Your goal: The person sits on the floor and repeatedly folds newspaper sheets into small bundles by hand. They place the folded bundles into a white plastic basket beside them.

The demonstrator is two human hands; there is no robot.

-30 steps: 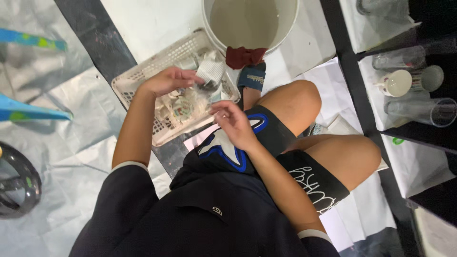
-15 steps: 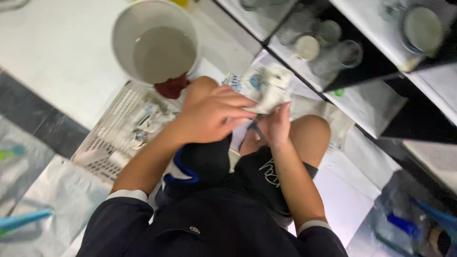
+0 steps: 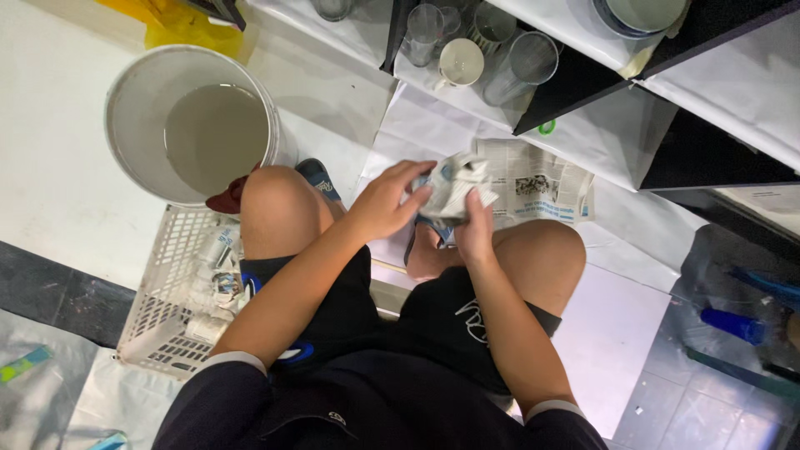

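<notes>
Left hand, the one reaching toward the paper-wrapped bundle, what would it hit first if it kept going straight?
The left hand would first meet the newspaper-wrapped bundle its fingers already touch; beyond it, probably the newspaper sheet on the floor.

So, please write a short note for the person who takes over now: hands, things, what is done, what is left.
Left hand: fingers on the newspaper-wrapped bundle, held above the knees.
Right hand: grips the same bundle from below.
White basket on the floor at the left holds more paper-wrapped pieces. White bucket of cloudy water stands beyond it. A newspaper sheet lies on the floor in front; glasses and a cup stand beyond it.
Done: cannot tell from this view.
Left: the bundle is in hand; wrapped pieces wait in the basket.
</notes>
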